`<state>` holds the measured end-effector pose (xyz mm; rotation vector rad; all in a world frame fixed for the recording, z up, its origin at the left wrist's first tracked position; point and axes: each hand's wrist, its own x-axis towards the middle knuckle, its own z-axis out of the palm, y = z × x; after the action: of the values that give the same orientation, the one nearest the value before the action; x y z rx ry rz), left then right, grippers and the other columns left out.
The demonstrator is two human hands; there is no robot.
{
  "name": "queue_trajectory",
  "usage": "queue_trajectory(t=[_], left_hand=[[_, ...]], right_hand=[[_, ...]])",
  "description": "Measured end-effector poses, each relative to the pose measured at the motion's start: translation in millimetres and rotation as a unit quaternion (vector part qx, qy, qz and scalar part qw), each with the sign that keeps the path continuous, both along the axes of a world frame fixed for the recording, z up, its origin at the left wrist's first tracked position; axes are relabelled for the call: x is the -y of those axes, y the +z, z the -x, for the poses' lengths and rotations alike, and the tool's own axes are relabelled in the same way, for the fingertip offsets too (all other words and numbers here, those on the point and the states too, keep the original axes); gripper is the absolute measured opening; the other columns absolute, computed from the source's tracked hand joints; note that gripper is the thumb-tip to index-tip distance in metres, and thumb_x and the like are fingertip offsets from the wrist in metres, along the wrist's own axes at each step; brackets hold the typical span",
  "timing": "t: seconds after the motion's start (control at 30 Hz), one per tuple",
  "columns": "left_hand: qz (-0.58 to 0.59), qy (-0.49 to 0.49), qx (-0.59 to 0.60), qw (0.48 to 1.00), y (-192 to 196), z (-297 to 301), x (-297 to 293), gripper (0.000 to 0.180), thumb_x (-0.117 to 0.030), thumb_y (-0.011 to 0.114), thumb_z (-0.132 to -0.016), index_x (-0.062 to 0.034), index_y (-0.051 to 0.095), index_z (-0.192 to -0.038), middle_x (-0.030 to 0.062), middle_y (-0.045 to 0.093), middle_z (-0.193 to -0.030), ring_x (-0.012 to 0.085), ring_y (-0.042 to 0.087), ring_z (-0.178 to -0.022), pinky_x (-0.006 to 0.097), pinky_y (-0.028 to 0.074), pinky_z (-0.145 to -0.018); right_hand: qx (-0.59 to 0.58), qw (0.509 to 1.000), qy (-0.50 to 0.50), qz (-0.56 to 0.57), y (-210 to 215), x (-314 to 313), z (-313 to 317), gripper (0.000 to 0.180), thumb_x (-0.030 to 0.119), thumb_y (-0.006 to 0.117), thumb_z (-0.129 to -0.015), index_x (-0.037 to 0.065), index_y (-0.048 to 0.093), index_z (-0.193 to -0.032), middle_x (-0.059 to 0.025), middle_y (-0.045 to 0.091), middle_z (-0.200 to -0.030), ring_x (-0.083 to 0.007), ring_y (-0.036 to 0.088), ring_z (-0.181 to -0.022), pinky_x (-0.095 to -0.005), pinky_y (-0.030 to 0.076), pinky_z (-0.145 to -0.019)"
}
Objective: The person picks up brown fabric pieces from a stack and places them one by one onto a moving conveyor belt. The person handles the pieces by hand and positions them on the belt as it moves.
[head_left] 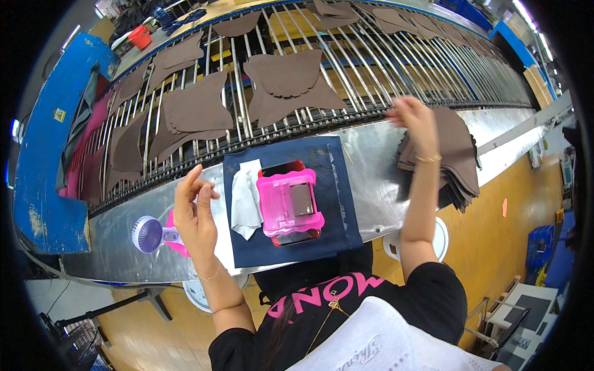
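Note:
My left hand [196, 213] is raised above the metal ledge, beside the dark blue cloth [341, 216], its fingers loosely bent and apart with nothing seen in them. My right hand [416, 123] is at the conveyor's near edge, next to a fanned stack of brown fabric pieces [448, 157]. Motion blurs its fingers, so I cannot make out whether it holds anything. Between my hands, a pink plastic holder [275, 198] stands on the blue cloth over a red and black object [281, 168]. A crumpled white cloth [246, 204] lies against the holder's left side.
Beyond the ledge runs a conveyor of metal rods [238, 80] carrying several brown fabric pieces [197, 105]. A blue machine housing [49, 142] stands at its left end. A small purple handheld fan [147, 234] rests on the ledge. A white stool [440, 238] is below on the right.

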<state>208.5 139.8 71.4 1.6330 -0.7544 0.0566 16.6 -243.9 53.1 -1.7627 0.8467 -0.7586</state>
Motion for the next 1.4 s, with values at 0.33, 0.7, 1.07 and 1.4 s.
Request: queue_trajectory(t=[0.33, 0.7, 1.07, 1.4], left_hand=[[0.039, -0.102, -0.034, 0.993, -8.3, 4.1, 16.8, 0.053, -0.034, 0.045, -0.099, 0.001, 0.051, -0.06, 0.0071, 0.054, -0.053, 0.0114, 0.051, -0.046, 0.023, 0.038, -0.044], [0.0, -0.073, -0.022, 0.997, 3.9, 13.6, 13.4, 0.041, -0.022, 0.05, -0.098, 0.0034, 0.053, -0.065, 0.0082, 0.058, -0.058, 0.0112, 0.052, -0.049, 0.024, 0.04, -0.047], [-0.125, -0.156, 0.097, 0.975, 34.9, 9.7, 56.3, 0.02, -0.009, 0.059, -0.09, -0.0004, 0.061, -0.108, 0.0113, 0.062, -0.102, 0.0144, 0.059, -0.085, 0.024, 0.046, -0.071], [-0.003, -0.156, -0.16, 0.975, 55.6, -13.6, 33.2, 0.029, -0.022, 0.057, -0.094, 0.0062, 0.057, -0.101, 0.018, 0.066, -0.081, 0.0178, 0.063, -0.057, 0.026, 0.046, -0.047]], right_hand=[[-0.471, 0.788, -0.352, 0.182, -76.9, 75.0, 248.1, 0.059, 0.048, 0.053, -0.09, 0.002, 0.053, -0.126, -0.02, 0.053, -0.127, -0.0341, 0.051, -0.117, -0.0438, 0.042, -0.096], [-0.498, 0.747, -0.321, 0.301, -17.5, 35.1, 223.1, 0.028, 0.025, 0.057, -0.09, 0.006, 0.058, -0.11, -0.0163, 0.065, -0.104, -0.0329, 0.063, -0.096, -0.0433, 0.05, -0.081], [0.064, 0.963, -0.141, 0.221, 70.4, -10.4, 156.6, 0.024, 0.024, 0.062, -0.091, 0.004, 0.06, -0.105, -0.002, 0.062, -0.085, -0.0063, 0.055, -0.073, -0.0204, 0.047, -0.063], [0.247, 0.961, 0.103, 0.076, 29.0, -109.7, -13.5, 0.025, 0.017, 0.069, -0.086, 0.002, 0.058, -0.102, 0.0049, 0.05, -0.066, -0.0035, 0.04, -0.059, -0.0213, 0.037, -0.051]])
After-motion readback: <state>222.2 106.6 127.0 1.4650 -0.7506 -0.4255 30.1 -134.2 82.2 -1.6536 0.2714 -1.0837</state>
